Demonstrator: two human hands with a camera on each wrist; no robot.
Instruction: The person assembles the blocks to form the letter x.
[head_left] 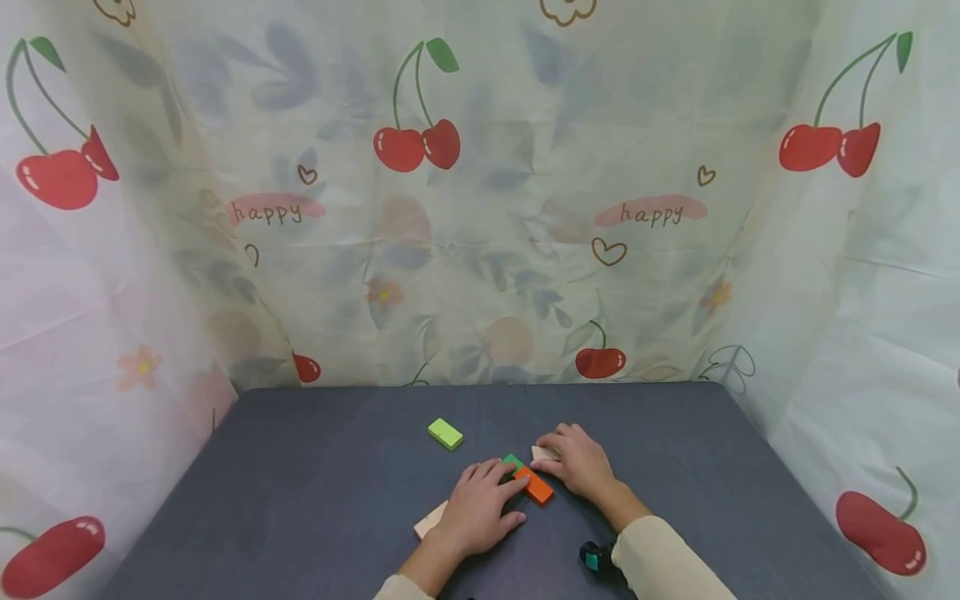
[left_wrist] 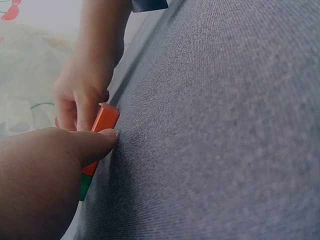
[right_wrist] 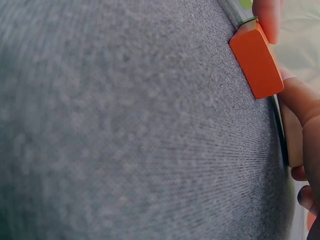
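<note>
Near the middle of the dark table, an orange block [head_left: 535, 486] lies end to end with a green block [head_left: 513, 462]. My left hand [head_left: 480, 504] spreads over them with fairly straight fingers; one fingertip [right_wrist: 268, 20] touches the orange block in the right wrist view. Its thumb [left_wrist: 100, 141] stays apart from the blocks in the head view. Just to the right, my right hand [head_left: 581, 462] pinches a pale wooden block [right_wrist: 291, 132] between thumb and fingers. Another pale wooden block [head_left: 431, 520] lies partly hidden behind my left wrist.
Farther back on the table [head_left: 322, 467] is a lime-green block [head_left: 446, 434]. A black device with a teal patch [head_left: 592, 557] sits by my right cuff. Patterned curtains [head_left: 487, 208] enclose the table's back and sides.
</note>
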